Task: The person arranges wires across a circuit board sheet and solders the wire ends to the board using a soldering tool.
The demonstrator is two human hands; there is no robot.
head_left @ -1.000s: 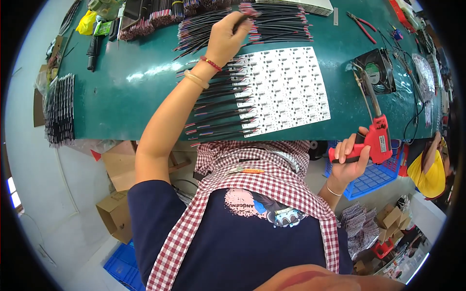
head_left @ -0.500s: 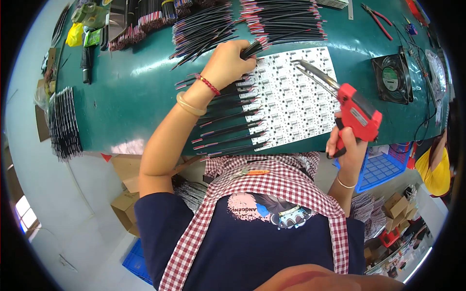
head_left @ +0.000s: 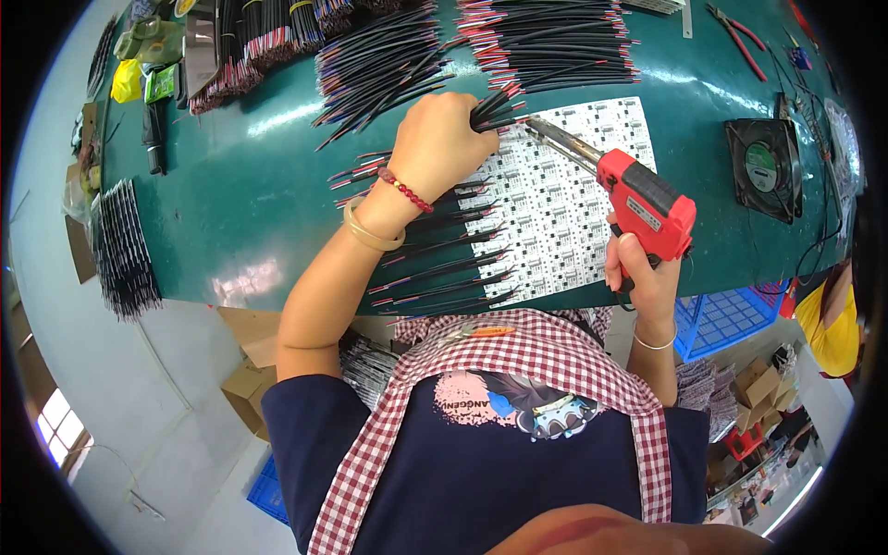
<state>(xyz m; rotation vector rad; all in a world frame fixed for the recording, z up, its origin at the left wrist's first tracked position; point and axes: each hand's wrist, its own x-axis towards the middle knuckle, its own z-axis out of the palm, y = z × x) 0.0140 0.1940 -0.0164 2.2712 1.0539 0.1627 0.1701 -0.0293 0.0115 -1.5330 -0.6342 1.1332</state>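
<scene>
My left hand [head_left: 439,137] is closed round a small bunch of black cables [head_left: 498,109] whose stripped red and white ends point right. My right hand [head_left: 643,264] grips a red soldering gun [head_left: 647,202] by its handle. The gun's metal tip reaches the cable ends beside my left fingers; whether it touches them I cannot tell. Below lies a white sheet of small circuit boards [head_left: 573,203]. Along its left edge, several black cables [head_left: 439,268] lie in rows with their ends on the boards. Part of the upper row is hidden under my left hand.
Heaps of black cables [head_left: 379,65] and red-ended cables [head_left: 550,46] lie at the back of the green table [head_left: 240,203]. A black fan [head_left: 763,166] stands at the right, near red-handled pliers [head_left: 740,37]. More cables [head_left: 127,250] hang over the left edge. A blue crate [head_left: 726,324] sits below.
The soldering gun has moved left, bringing its tip from over the boards to the cable ends. My left hand has shifted slightly lower and right with the bunch.
</scene>
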